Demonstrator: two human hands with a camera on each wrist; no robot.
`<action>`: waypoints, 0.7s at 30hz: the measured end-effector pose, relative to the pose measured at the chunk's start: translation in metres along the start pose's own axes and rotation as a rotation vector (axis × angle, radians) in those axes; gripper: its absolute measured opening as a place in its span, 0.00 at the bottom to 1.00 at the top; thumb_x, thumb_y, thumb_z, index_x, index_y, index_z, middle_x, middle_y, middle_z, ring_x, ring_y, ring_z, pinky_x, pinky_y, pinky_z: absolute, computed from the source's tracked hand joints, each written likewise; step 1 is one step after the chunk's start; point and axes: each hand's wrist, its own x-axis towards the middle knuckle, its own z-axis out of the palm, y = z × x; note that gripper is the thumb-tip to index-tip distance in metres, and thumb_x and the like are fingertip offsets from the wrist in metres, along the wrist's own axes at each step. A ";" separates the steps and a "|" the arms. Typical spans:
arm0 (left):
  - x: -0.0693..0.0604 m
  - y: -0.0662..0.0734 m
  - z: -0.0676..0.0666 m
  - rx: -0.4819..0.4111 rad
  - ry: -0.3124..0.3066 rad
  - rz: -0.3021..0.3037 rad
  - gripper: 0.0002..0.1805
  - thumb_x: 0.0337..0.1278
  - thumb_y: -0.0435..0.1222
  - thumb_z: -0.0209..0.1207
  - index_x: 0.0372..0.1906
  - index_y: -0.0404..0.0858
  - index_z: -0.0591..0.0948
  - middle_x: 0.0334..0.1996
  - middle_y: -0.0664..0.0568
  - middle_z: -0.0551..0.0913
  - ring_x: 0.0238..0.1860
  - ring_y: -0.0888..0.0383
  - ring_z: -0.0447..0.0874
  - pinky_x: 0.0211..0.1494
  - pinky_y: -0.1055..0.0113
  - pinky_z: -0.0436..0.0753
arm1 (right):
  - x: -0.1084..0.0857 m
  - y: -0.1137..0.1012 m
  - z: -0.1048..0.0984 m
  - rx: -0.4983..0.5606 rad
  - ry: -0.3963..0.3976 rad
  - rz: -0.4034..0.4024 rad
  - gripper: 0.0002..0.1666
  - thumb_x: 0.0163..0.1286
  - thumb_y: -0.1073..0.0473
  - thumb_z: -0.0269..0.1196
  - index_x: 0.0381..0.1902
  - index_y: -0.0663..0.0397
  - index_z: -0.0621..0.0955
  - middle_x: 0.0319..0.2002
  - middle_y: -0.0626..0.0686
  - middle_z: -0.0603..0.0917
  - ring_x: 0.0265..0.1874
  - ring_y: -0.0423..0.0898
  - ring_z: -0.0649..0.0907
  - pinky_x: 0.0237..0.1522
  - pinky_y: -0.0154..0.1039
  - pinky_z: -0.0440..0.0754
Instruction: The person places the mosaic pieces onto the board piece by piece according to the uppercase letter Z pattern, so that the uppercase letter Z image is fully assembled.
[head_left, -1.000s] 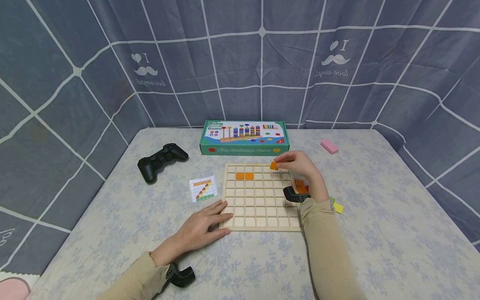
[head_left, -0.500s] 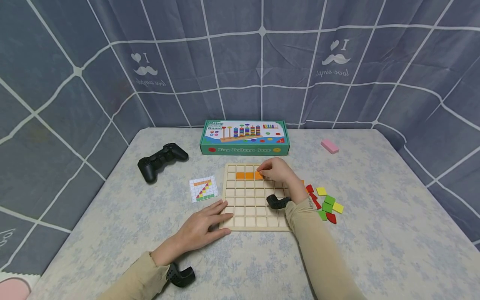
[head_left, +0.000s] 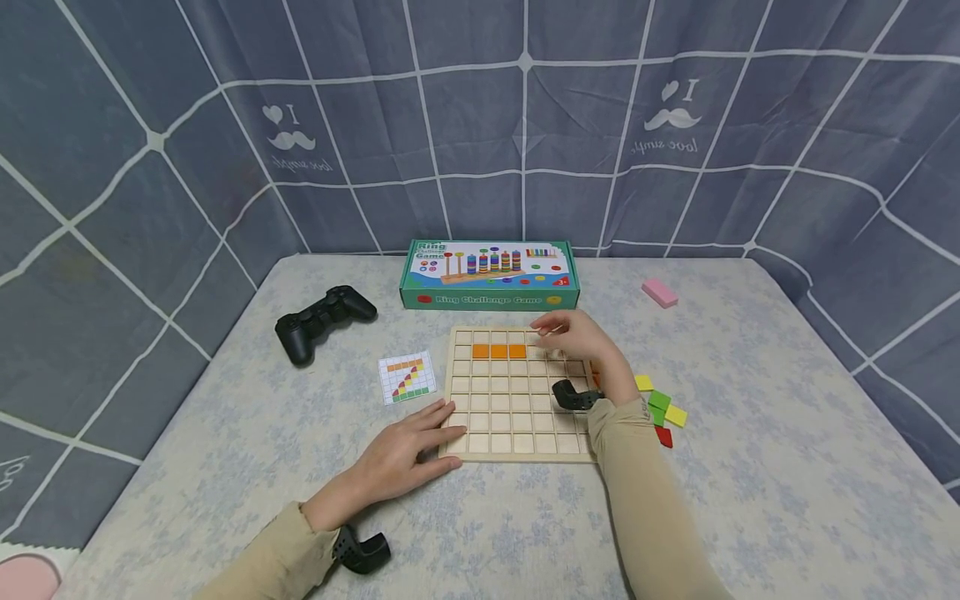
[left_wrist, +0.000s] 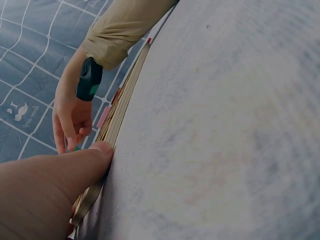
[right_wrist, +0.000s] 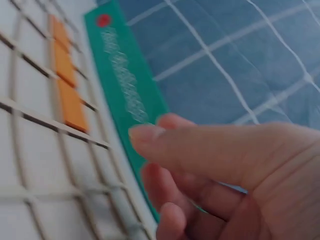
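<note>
A wooden grid board [head_left: 501, 404] lies on the table, with three orange square tiles [head_left: 498, 352] side by side in its second row from the back. My left hand [head_left: 401, 454] rests with fingers spread on the board's near left corner; the left wrist view has its thumb [left_wrist: 92, 157] along the board's side. Above the board's back right part hovers my right hand [head_left: 581, 340], loosely bent and holding nothing. A pattern card [head_left: 407, 377] lies left of the board. Yellow tiles [head_left: 676, 416], green tiles [head_left: 659, 400] and a red piece [head_left: 663, 437] lie at the right, partly hidden by my right arm.
Behind the board stands a green game box [head_left: 489, 277]. A black game controller [head_left: 324, 323] lies at the back left, a pink block [head_left: 659, 293] at the back right. A grey curtain [head_left: 480, 125] with white lines encloses the table.
My right hand brought an orange tile left over the board and set it third in the row. It has let go and moved back to the right. The left hand stays put.
</note>
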 end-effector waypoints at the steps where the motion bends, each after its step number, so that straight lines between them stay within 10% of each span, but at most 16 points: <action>1: 0.000 0.000 0.000 0.000 -0.002 -0.002 0.26 0.59 0.51 0.59 0.59 0.42 0.78 0.66 0.45 0.67 0.68 0.50 0.60 0.65 0.54 0.67 | -0.003 0.001 -0.004 0.016 0.001 -0.002 0.20 0.65 0.63 0.62 0.55 0.63 0.79 0.44 0.59 0.80 0.42 0.54 0.79 0.40 0.44 0.78; 21: -0.001 0.000 0.001 0.010 -0.003 -0.010 0.26 0.59 0.52 0.59 0.59 0.43 0.78 0.66 0.46 0.67 0.69 0.52 0.59 0.65 0.54 0.67 | -0.039 0.029 -0.047 0.173 -0.028 0.085 0.26 0.63 0.60 0.65 0.57 0.67 0.75 0.49 0.64 0.79 0.43 0.51 0.80 0.48 0.47 0.79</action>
